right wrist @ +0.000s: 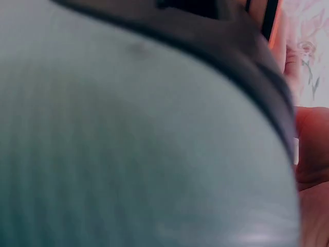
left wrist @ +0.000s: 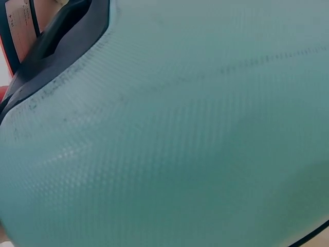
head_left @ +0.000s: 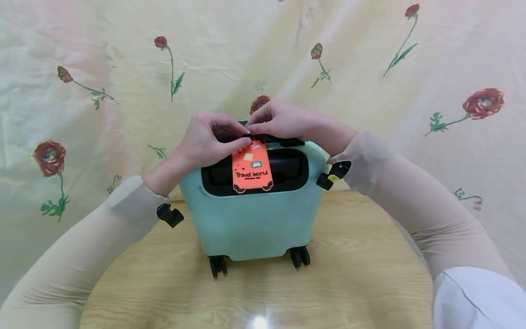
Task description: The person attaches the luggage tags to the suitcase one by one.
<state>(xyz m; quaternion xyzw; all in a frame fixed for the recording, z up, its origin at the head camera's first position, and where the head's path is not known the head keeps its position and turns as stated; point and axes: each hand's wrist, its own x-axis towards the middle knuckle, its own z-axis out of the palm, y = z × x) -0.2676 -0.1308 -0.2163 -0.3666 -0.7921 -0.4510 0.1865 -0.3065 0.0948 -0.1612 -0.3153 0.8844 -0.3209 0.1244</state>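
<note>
A mint-green suitcase stands upright on its black wheels. Against the black recess in its upper part hangs an orange luggage tag printed "Travel World". At the top of this tag, my left hand pinches its small dark strap between thumb and fingers. My right hand comes in from the other side and pinches the strap too, fingertips meeting the left ones close to the black handle. The fingers mostly hide the strap. Ribbed green shell fills most of the left wrist view, and likewise the right.
The suitcase is on a light wooden table with a rounded edge. Right behind hangs a pale curtain with printed red flowers. A small black camera sits at the left wrist, another camera at the right.
</note>
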